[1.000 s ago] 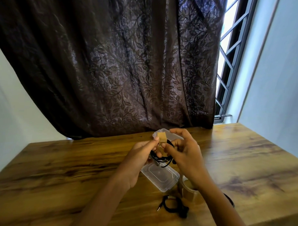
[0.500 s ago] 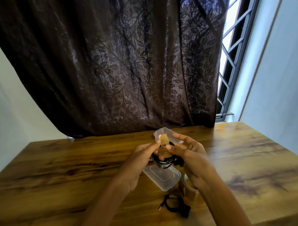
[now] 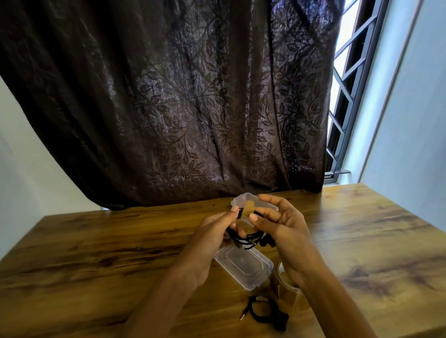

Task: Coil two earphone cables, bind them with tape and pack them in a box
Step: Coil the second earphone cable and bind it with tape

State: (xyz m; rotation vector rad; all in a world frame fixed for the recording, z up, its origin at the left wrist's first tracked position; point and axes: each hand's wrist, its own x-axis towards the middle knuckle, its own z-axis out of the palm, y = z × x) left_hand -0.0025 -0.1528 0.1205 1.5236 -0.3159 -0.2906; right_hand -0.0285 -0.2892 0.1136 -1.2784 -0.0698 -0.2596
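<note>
A coiled black earphone cable hangs in the air between both hands, above the open clear plastic box. My left hand pinches the coil at its top left. A brown piece of tape sits on the coil between the thumbs, and my right hand presses it with the thumb, fingers spread behind. A second black earphone coil lies on the table near the front edge, jack plug pointing left. The brown tape roll stands by my right wrist, partly hidden.
The box's clear lid part shows behind my fingers. The wooden table runs to a dark curtain at the back, with a barred window and a pale wall on the right.
The tape piece has come down from my left fingertips onto the coil, and my right thumb has moved onto it. Both hands stayed above the box.
</note>
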